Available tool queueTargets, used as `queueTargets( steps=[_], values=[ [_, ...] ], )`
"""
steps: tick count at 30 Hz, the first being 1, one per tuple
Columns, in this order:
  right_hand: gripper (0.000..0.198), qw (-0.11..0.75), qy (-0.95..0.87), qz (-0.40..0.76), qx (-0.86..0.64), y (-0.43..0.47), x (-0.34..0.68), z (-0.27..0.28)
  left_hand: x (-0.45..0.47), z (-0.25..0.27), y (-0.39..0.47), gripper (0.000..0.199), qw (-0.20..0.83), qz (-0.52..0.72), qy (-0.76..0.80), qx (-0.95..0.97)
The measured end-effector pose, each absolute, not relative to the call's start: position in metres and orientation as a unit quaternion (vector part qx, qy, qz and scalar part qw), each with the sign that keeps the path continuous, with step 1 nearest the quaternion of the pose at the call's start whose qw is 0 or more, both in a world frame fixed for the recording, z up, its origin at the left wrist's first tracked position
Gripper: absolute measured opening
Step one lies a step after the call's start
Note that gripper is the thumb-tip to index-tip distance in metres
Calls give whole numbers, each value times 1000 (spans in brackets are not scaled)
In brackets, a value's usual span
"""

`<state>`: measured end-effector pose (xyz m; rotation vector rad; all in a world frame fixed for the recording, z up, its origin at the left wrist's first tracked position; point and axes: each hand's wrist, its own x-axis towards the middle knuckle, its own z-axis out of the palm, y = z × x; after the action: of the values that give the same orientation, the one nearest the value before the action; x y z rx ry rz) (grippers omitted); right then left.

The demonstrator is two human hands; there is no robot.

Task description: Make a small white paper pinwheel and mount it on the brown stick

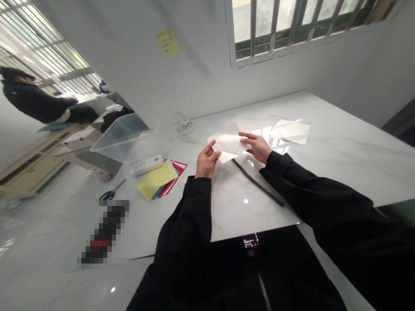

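Between my two hands a sheet of white paper (231, 146) is held up above the marble-patterned table. My left hand (206, 161) pinches its left edge between thumb and fingers. At the opposite edge, my right hand (257, 147) grips the paper too. Below the sheet a thin brown stick (257, 183) lies slantwise on the table, its far end passing under the paper. Several pale sheets (290, 131) lie in a loose pile to the right, beyond my right hand.
Left of my hands are coloured papers (157, 179), a white elongated device (147, 165), a clear plastic bin (129, 136), scissors (112, 191) and a pixelated dark item (105, 233). A cable (184, 125) lies near the wall. A person (35, 97) sits at the far left.
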<state>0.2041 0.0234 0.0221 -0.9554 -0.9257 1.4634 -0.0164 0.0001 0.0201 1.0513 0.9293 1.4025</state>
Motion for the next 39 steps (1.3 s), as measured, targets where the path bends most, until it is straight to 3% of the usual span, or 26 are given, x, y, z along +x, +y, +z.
queueTargets(
  steps=[5,11,25,33,39],
  values=[
    [41,540,-385,645,-380,23,206,24,-23,25,1,49,587,599,374,396],
    [43,525,-396,664,-355,20,206,29,-33,30,0,47,633,594,359,344],
    [52,487,-444,677,-327,17,209,25,-22,44,-10,89,596,571,376,420],
    [64,469,-478,682,-295,11,206,25,-19,53,-19,51,665,538,313,414],
    [67,449,-524,637,-344,13,205,30,-13,58,-21,48,664,531,319,420]
  ],
)
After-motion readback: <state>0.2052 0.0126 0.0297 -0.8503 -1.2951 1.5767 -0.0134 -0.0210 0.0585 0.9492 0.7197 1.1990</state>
